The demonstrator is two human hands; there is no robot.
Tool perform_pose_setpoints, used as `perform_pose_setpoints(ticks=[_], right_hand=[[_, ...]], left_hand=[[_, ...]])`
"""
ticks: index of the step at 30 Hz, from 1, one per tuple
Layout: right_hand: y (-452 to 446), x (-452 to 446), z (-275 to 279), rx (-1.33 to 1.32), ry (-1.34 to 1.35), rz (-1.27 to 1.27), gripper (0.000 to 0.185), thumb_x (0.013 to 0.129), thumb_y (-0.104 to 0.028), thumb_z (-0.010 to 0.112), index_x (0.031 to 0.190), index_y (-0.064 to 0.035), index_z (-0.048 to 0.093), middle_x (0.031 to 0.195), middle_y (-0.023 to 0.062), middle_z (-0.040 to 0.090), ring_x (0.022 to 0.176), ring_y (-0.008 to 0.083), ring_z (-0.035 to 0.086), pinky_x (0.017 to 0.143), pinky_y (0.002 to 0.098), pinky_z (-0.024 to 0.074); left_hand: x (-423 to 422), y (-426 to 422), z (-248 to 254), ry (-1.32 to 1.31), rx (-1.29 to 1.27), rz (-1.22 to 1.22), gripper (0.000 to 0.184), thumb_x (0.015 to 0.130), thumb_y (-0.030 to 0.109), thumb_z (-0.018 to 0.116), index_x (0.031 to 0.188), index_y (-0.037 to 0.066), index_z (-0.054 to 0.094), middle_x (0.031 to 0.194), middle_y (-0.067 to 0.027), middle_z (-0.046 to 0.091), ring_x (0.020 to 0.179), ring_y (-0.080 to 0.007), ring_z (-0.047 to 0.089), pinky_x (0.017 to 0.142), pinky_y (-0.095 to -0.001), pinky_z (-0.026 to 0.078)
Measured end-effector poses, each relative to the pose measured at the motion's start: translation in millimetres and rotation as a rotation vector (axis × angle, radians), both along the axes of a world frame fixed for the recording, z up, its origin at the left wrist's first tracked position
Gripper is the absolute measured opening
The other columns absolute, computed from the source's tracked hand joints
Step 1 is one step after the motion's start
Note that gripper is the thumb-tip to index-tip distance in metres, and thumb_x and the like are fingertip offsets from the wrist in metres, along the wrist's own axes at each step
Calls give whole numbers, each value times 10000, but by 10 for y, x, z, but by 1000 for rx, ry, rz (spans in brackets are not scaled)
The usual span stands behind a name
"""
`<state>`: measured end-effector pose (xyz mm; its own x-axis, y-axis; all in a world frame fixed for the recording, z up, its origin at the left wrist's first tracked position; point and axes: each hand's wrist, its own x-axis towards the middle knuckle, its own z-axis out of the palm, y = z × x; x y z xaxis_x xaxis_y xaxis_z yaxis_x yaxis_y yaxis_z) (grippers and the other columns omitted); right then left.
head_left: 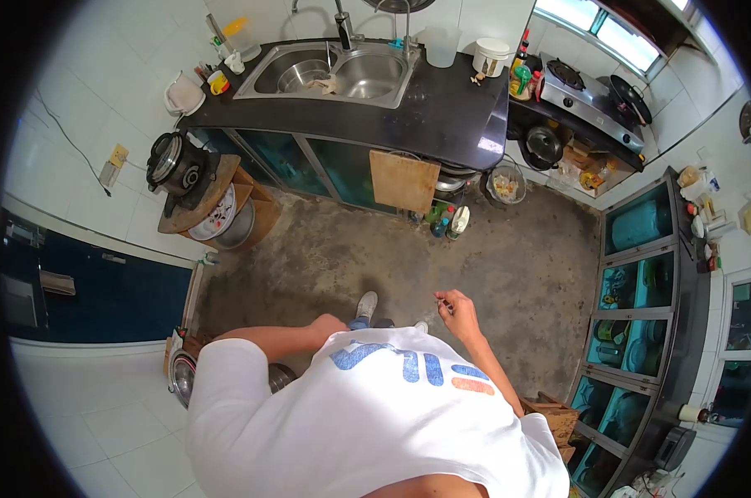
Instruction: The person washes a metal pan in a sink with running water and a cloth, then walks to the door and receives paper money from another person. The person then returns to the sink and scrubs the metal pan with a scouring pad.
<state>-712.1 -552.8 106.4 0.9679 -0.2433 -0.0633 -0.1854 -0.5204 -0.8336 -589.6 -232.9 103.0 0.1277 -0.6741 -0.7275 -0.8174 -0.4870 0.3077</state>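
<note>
My right hand (456,312) is held out over the concrete floor (508,274), its fingers curled and pressed together. Whatever it may hold is too small to make out. Close against the front of the white shirt (375,415) is my left hand (329,326), its fingers mostly hidden by the shirt. A shoe (367,304) shows on the floor between the two hands. Neither hand is near the counter.
Ahead is a dark counter (442,120) with a double sink (374,76). Bottles (440,226) and a waste basket (506,183) stand on the floor. A wooden stand (255,199) bears a cooker (176,162) at left. Glass-doored cabinets (637,282) line the right; a stove (595,104) is beyond.
</note>
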Motion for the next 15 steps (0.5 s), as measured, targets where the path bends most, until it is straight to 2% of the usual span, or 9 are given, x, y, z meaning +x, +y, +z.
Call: perform_pose_setpoints(ticks=[1,4,7,10,13,15], right_hand=[[-11,-1,11,2,20,-8,224,808,-48,620,1024,-41,679,926,148,649,808,282,656,720,363,505],[-34,-43,82,-23,45,7,222,808,-51,621,1022,-41,680,929,146,648,823,285,657,722,369,504],[-81,-115,-24,-75,-32,7,202,817,-37,614,1010,-24,673,898,144,640,743,264,642,680,340,507],[-152,-167,-20,-84,-9,2,200,817,-40,614,1008,-23,672,899,144,639,731,263,638,669,347,506],[-201,-206,20,-85,21,13,202,813,-36,613,1005,-22,671,893,144,638,722,266,635,661,353,506],[-246,-186,-47,-76,26,32,207,806,-33,613,1005,-20,671,890,147,639,717,269,632,658,353,507]], left_hand=[[-3,-71,-122,-50,-4,-45,291,794,312,576,902,74,705,919,-140,701,867,-336,678,687,-460,518],[-23,-230,-291,-5,46,202,291,783,295,594,923,69,710,885,-154,702,847,-336,683,667,-427,519],[51,-15,-666,199,-52,401,290,772,277,607,936,60,709,878,-173,699,829,-345,684,662,-409,518],[88,12,-326,469,53,697,283,768,269,610,919,52,710,891,-193,693,820,-359,679,669,-408,517],[-50,210,-495,371,-235,455,249,764,256,609,873,59,717,851,-181,694,772,-333,685,630,-396,517],[-127,70,-232,25,-125,162,218,758,244,603,840,81,723,819,-158,695,748,-303,691,602,-397,519]])
